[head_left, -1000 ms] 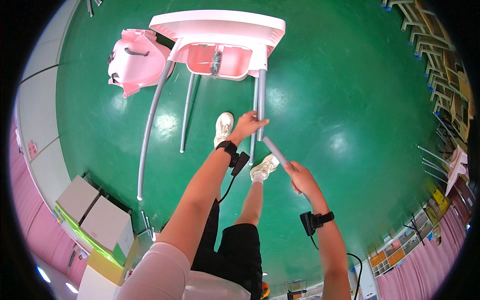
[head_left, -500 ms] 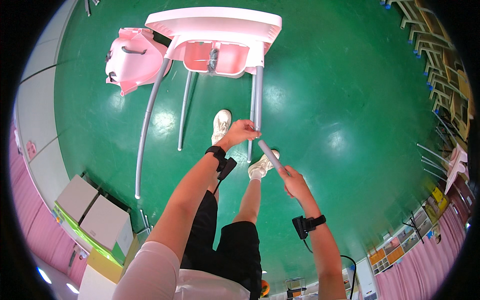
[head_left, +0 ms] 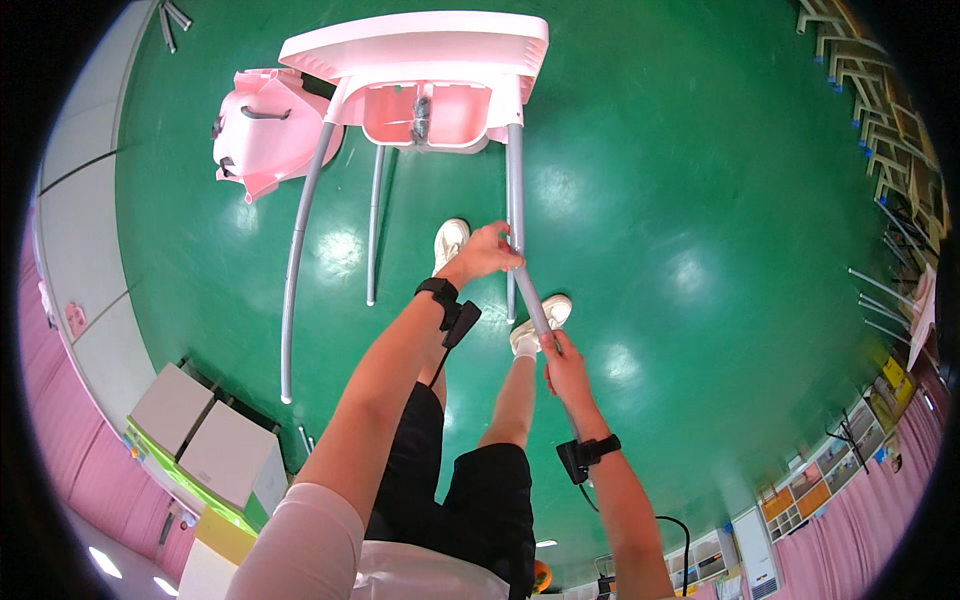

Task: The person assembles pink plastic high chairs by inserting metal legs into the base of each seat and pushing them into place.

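In front of me a pink plastic high-chair frame [head_left: 430,50] lies with its grey tubular legs pointing toward me. Its near right leg [head_left: 515,185] ends at my left hand [head_left: 485,255], whose fingers pinch around that lower end. My right hand [head_left: 566,372] is wrapped round a loose grey leg tube [head_left: 532,300]. The upper end of this tube meets the leg's end beside my left fingertips, tilted against the leg's line. My fingers partly hide the joint, so how far the tube sits in the leg cannot be told.
A pink seat shell [head_left: 270,140] with dark straps lies on the green floor to the left. Loose grey tubes [head_left: 170,25] are at the far left. White cabinets [head_left: 230,450] stand lower left, stacked wooden furniture [head_left: 865,100] at right. My shoes [head_left: 545,320] are below my hands.
My right hand has moved up and left with the loose tube. Its end, apart from the leg before, now meets the leg's end at my left hand. The left hand keeps its hold.
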`<move>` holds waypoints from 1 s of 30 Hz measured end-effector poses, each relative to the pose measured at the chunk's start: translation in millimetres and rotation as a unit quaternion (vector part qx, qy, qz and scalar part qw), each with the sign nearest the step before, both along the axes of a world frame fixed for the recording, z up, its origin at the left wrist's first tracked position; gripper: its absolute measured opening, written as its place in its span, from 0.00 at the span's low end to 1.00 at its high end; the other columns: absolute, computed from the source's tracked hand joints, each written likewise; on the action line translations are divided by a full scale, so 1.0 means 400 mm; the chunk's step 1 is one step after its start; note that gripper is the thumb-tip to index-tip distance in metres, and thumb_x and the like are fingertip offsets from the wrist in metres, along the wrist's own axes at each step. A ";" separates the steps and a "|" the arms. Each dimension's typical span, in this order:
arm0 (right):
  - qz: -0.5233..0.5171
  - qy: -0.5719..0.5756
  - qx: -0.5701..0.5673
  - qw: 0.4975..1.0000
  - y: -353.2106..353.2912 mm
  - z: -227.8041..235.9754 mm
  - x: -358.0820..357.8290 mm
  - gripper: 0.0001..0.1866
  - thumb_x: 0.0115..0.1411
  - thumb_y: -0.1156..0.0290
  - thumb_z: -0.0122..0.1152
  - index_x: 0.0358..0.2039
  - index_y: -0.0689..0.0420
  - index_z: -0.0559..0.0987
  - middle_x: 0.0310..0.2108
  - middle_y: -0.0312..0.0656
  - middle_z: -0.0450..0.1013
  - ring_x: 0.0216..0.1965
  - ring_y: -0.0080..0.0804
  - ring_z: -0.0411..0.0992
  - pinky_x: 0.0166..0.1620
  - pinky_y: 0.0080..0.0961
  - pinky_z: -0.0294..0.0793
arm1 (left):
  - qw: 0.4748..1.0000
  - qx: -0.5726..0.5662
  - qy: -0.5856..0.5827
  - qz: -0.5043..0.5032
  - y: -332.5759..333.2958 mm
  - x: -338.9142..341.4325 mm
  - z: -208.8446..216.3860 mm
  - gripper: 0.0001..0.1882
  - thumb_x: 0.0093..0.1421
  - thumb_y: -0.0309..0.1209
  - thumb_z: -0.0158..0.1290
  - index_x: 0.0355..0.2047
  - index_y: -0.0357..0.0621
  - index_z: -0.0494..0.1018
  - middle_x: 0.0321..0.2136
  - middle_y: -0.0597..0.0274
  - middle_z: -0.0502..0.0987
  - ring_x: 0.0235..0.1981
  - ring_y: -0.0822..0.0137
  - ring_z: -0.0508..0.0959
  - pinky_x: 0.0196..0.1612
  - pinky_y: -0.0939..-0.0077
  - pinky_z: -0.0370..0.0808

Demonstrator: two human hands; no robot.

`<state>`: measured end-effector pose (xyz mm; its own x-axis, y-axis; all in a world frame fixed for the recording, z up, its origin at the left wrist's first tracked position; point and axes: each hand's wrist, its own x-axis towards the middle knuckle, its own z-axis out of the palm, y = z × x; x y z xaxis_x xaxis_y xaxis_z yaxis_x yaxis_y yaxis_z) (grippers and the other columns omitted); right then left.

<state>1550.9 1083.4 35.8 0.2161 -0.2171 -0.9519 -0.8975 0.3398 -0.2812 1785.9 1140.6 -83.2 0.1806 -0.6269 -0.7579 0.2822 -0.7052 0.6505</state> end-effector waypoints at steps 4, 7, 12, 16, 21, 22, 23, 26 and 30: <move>-0.023 -0.017 -0.045 0.999 0.055 -0.035 -0.016 0.19 0.66 0.49 0.45 0.43 0.50 0.72 0.18 0.45 0.69 0.20 0.38 0.70 0.25 0.35 0.67 | 1.000 0.009 0.019 -0.010 -0.024 0.015 0.016 0.36 0.45 0.24 0.63 0.52 0.27 0.57 0.22 0.56 0.75 0.23 0.67 0.77 0.27 0.76 0.75; -0.051 -0.036 -0.061 0.996 0.088 -0.040 -0.011 0.19 0.65 0.49 0.45 0.44 0.50 0.72 0.19 0.47 0.70 0.21 0.43 0.71 0.26 0.38 0.67 | 0.999 0.013 0.008 -0.028 -0.033 0.026 0.029 0.36 0.45 0.23 0.62 0.52 0.27 0.57 0.23 0.55 0.75 0.23 0.67 0.77 0.27 0.75 0.75; -0.064 -0.053 -0.122 0.989 0.148 -0.061 0.005 0.18 0.65 0.50 0.46 0.45 0.50 0.72 0.20 0.50 0.72 0.23 0.49 0.73 0.27 0.42 0.67 | 0.999 0.005 0.021 -0.032 -0.042 0.049 0.049 0.33 0.45 0.23 0.62 0.49 0.28 0.58 0.24 0.54 0.76 0.24 0.66 0.78 0.28 0.74 0.76; -0.046 -0.067 -0.172 0.982 0.183 -0.096 0.014 0.17 0.65 0.52 0.45 0.46 0.49 0.72 0.22 0.53 0.73 0.25 0.53 0.73 0.28 0.45 0.68 | 0.998 0.000 0.016 -0.053 -0.040 0.068 0.018 0.33 0.47 0.23 0.62 0.49 0.29 0.56 0.25 0.52 0.76 0.26 0.65 0.79 0.30 0.74 0.78; -0.029 -0.063 -0.148 0.987 0.189 -0.090 0.042 0.16 0.66 0.54 0.44 0.47 0.49 0.70 0.24 0.54 0.74 0.27 0.54 0.73 0.30 0.46 0.69 | 0.998 0.004 0.018 -0.061 -0.033 0.085 0.014 0.33 0.48 0.22 0.62 0.49 0.29 0.55 0.26 0.52 0.77 0.26 0.65 0.79 0.31 0.74 0.78; -0.047 -0.079 -0.180 0.979 0.194 -0.095 0.045 0.16 0.66 0.54 0.45 0.45 0.51 0.70 0.19 0.47 0.70 0.21 0.42 0.71 0.26 0.38 0.67 | 0.998 0.003 0.025 -0.063 -0.035 0.086 0.015 0.33 0.48 0.21 0.62 0.49 0.30 0.54 0.27 0.52 0.77 0.26 0.66 0.79 0.31 0.74 0.78; -0.064 -0.095 -0.212 0.971 0.198 -0.099 0.046 0.16 0.66 0.54 0.46 0.43 0.52 0.71 0.14 0.39 0.66 0.16 0.31 0.68 0.21 0.30 0.64 | 0.997 0.002 0.026 -0.067 -0.036 0.086 0.016 0.33 0.48 0.21 0.62 0.49 0.30 0.54 0.27 0.52 0.77 0.26 0.66 0.79 0.31 0.74 0.78; -0.090 -0.083 -0.174 0.977 0.203 -0.097 0.059 0.16 0.66 0.54 0.46 0.43 0.52 0.71 0.14 0.37 0.66 0.15 0.28 0.67 0.21 0.28 0.64 | 0.998 -0.023 0.032 -0.043 -0.036 0.092 0.029 0.32 0.48 0.25 0.62 0.48 0.28 0.57 0.25 0.53 0.77 0.26 0.66 0.79 0.31 0.74 0.77; -0.127 -0.100 -0.119 0.980 0.193 -0.083 0.087 0.16 0.67 0.56 0.45 0.47 0.53 0.69 0.22 0.52 0.74 0.25 0.50 0.74 0.27 0.43 0.68 | 0.998 -0.026 0.041 -0.043 -0.038 0.107 0.042 0.31 0.49 0.24 0.61 0.49 0.31 0.56 0.26 0.53 0.77 0.28 0.65 0.79 0.34 0.72 0.78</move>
<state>1585.6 1160.8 2.5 0.3040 -0.4986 -0.8118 -0.7105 0.4490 -0.5418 1828.8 1125.5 -66.6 0.0627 -0.6766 -0.7337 0.2759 -0.6947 0.6643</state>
